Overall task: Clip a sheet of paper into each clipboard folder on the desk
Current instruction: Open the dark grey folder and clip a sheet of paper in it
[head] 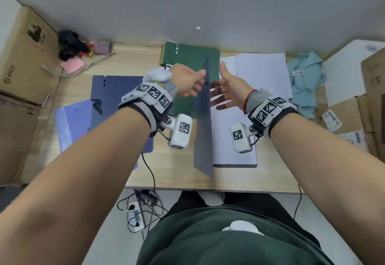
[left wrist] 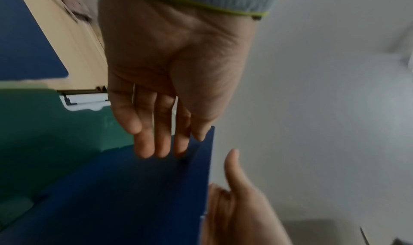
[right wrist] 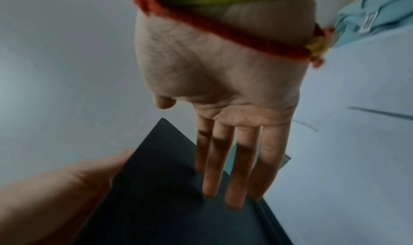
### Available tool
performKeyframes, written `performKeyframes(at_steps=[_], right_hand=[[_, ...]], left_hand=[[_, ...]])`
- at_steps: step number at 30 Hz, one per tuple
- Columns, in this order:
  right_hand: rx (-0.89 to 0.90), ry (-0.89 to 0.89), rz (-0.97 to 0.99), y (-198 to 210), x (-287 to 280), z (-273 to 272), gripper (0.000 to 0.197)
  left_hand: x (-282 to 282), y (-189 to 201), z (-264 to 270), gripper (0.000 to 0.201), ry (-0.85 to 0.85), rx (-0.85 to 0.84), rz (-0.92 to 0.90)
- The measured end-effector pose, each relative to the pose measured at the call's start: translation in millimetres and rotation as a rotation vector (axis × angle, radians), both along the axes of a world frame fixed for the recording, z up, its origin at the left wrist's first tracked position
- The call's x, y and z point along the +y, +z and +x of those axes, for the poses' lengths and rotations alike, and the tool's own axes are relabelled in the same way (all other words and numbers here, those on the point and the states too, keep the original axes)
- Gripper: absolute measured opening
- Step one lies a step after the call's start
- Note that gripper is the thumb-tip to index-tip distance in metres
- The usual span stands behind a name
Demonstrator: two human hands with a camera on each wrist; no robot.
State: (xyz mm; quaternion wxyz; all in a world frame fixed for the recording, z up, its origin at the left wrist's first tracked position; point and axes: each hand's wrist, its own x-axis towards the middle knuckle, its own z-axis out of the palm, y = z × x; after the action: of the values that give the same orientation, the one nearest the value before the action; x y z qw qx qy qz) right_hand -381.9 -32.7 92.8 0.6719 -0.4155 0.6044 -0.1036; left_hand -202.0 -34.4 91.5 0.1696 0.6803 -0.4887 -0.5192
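A dark folder cover stands nearly upright on its spine between my hands, above a white sheet lying on the folder's base. My left hand touches the cover's left face near the top with straight fingers. My right hand lies flat against the right face, fingers straight. The cover looks blue from the left wrist and dark grey from the right. Behind it lies a green folder with a white clip. A navy folder lies open at left.
A lavender folder overlaps the navy one near the desk's left front. A stack of white paper sits back right beside a light blue cloth. Cardboard boxes flank the desk. Pink notes lie back left.
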Motion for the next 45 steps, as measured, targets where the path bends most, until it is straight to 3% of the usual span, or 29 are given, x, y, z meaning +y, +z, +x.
performKeyframes(at_steps=[5,9,13,17,19,23,28,32,34,42,45], right_hand=[[0.072,-0.151,-0.008,-8.1,-3.7,-60.8,0.083],[0.182,-0.278,0.051,-36.7,-0.8,-102.7,0.068],[0.291,-0.25,0.17,-88.0,-0.3,-133.4,0.062],[0.36,-0.161,0.248,-122.2,2.5,-141.0,0.048],[0.409,-0.113,0.252,-129.2,3.5,-139.1,0.03],[0.47,-0.039,0.216,-138.2,1.2,-136.5,0.028],[0.419,-0.079,0.232,-137.2,-3.8,-135.9,0.033],[0.415,-0.078,0.236,-139.2,-3.9,-134.1,0.031],[0.407,-0.075,0.213,-136.4,-4.3,-131.2,0.035],[0.043,-0.1,0.172,-124.9,-10.7,-99.2,0.027],[-0.037,-0.193,0.118,-117.9,-23.1,-80.9,0.024]], left_hand=[[6.5,-44.1,-34.9,0.029,-0.101,-0.205,0.013],[15.9,-95.7,-46.6,0.058,-0.206,-0.482,0.177],[25.6,-117.4,-50.5,0.053,-0.298,-0.656,0.342],[32.7,-117.7,-59.9,0.047,-0.251,-0.656,0.413],[34.3,-122.5,-66.4,0.049,-0.208,-0.62,0.412],[37.9,-146.4,-70.6,0.074,-0.089,-0.557,0.409],[33.2,-132.7,-69.0,0.053,-0.012,-0.47,0.364],[22.7,-124.7,-63.6,0.029,0.041,-0.427,0.206],[14.7,-120.4,-55.1,0.033,0.071,-0.408,0.141],[-33.7,-83.0,-5.8,0.038,0.271,-0.33,-0.005],[-43.6,-89.1,16.0,0.061,0.262,-0.365,0.1]])
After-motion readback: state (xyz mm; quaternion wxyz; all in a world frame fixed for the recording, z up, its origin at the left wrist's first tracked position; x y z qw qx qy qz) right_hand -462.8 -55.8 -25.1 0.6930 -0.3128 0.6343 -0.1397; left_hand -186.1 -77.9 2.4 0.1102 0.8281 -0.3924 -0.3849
